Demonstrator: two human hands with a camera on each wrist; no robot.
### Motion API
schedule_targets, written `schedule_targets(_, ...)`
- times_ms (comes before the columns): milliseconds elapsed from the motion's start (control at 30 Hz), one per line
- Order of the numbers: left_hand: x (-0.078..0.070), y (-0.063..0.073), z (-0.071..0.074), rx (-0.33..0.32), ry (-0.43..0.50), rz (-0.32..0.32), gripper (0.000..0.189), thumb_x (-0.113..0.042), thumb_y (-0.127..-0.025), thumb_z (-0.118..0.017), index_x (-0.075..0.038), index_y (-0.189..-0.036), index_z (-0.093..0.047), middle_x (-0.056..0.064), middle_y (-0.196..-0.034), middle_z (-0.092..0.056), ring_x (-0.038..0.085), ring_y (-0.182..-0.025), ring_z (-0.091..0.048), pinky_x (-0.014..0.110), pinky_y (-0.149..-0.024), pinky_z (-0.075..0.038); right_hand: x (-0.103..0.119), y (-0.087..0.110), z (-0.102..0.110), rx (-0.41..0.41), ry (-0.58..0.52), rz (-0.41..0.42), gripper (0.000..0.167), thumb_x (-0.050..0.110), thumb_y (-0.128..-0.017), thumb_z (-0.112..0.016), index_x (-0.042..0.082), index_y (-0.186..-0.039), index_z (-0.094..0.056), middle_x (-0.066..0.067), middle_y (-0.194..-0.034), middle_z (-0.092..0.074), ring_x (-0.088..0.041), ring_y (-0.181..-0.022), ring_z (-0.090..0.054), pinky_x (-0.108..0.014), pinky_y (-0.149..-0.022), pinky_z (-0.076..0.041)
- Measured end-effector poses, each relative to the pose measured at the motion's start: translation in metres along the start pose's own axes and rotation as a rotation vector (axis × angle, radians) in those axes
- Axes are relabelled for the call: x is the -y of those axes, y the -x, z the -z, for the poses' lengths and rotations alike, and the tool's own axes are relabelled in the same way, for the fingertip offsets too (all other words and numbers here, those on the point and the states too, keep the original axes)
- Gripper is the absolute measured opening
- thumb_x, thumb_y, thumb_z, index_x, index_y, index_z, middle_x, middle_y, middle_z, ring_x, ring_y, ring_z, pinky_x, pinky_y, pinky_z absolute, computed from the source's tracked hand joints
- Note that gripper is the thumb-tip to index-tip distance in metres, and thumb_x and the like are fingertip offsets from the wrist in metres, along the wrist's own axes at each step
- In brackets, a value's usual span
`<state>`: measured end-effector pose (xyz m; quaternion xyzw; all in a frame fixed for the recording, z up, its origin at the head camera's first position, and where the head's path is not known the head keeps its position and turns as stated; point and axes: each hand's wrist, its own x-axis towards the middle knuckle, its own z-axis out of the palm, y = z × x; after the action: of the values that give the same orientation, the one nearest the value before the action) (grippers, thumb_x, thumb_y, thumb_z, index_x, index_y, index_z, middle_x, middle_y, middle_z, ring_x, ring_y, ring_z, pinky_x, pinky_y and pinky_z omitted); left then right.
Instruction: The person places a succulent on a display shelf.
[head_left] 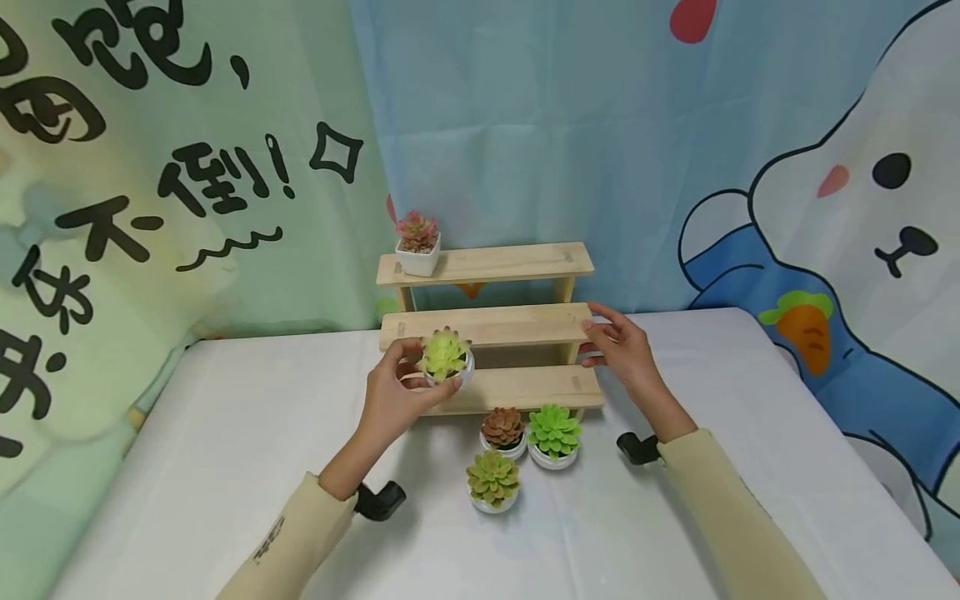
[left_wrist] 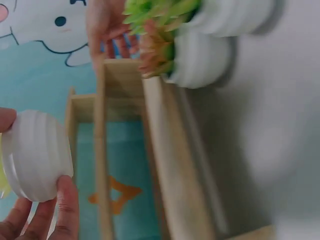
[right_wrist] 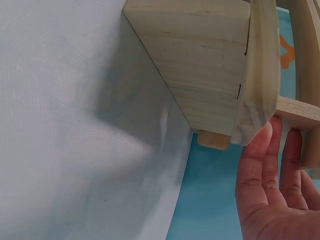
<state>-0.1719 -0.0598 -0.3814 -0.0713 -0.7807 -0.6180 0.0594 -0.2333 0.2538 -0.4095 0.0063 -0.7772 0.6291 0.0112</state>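
In the head view, my left hand [head_left: 408,379] holds a small white pot with a yellow-green succulent [head_left: 446,353] in front of the middle tier of a three-step wooden shelf [head_left: 495,327]. The left wrist view shows fingers and thumb round the ribbed white pot [left_wrist: 39,155], raised off the shelf. My right hand [head_left: 622,346] is at the right end of the middle tier, fingertips touching the wood. Seen from the right wrist, its fingers [right_wrist: 291,170] are extended, fairly straight, beside the shelf's end [right_wrist: 255,100].
A pink-red succulent in a square white pot [head_left: 417,243] stands at the left of the top tier. Before the shelf, on the white tabletop [head_left: 262,442], are a brown succulent [head_left: 503,428], a bright green one [head_left: 554,431] and an olive-green one [head_left: 492,479]. Printed curtains [head_left: 525,125] hang behind.
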Motion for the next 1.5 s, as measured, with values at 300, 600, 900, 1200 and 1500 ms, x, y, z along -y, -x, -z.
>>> schedule_targets(300, -0.028, -0.034, -0.015, 0.042, -0.008, -0.089, 0.056, -0.010, -0.076, -0.081, 0.001, -0.123, -0.053, 0.018, -0.118, -0.056, 0.031, -0.090, -0.063, 0.029, -0.075, -0.054, 0.000, 0.001, 0.003, -0.018, 0.004, 0.000, 0.059, 0.028, -0.101, -0.055, 0.006, -0.151, -0.034, -0.017, -0.119, -0.060, -0.010, -0.082, -0.068, -0.025, -0.069, -0.057)
schedule_targets(600, -0.047, -0.063, -0.029, 0.049, -0.064, -0.160, 0.057, -0.013, -0.077, -0.082, 0.002, -0.123, -0.052, 0.019, -0.118, -0.057, 0.033, -0.096, -0.063, 0.034, -0.077, -0.055, -0.002, 0.000, 0.000, -0.013, -0.041, -0.011, 0.058, 0.027, -0.101, -0.056, 0.006, -0.151, -0.035, 0.003, -0.104, -0.064, -0.012, -0.082, -0.069, -0.023, -0.069, -0.057)
schedule_targets(900, -0.050, -0.084, -0.047, 0.020, -0.052, -0.188, 0.054, -0.016, -0.078, -0.081, 0.000, -0.122, -0.053, 0.018, -0.113, -0.057, 0.031, -0.087, -0.062, 0.024, -0.070, -0.049, -0.002, -0.002, 0.001, -0.016, -0.064, -0.011, 0.057, 0.025, -0.101, -0.056, 0.006, -0.150, -0.036, 0.011, -0.099, -0.062, -0.012, -0.081, -0.068, -0.026, -0.070, -0.057)
schedule_targets(1200, -0.054, -0.102, -0.059, 0.020, -0.081, -0.177, 0.056, -0.017, -0.080, -0.080, 0.003, -0.124, -0.052, 0.020, -0.120, -0.055, 0.035, -0.099, -0.062, 0.034, -0.079, -0.052, -0.004, -0.003, 0.000, -0.016, -0.070, -0.020, 0.056, 0.025, -0.101, -0.056, 0.006, -0.150, -0.037, 0.002, -0.103, -0.064, -0.019, -0.085, -0.069, -0.025, -0.069, -0.057)
schedule_targets(1500, -0.057, -0.119, -0.071, 0.030, -0.102, -0.161, 0.057, -0.019, -0.082, -0.079, 0.003, -0.126, -0.050, 0.020, -0.122, -0.054, 0.036, -0.101, -0.059, 0.039, -0.080, -0.051, -0.006, -0.003, 0.000, -0.020, -0.087, -0.030, 0.055, 0.024, -0.101, -0.056, 0.007, -0.150, -0.038, 0.004, -0.102, -0.064, -0.023, -0.087, -0.069, -0.025, -0.069, -0.057)
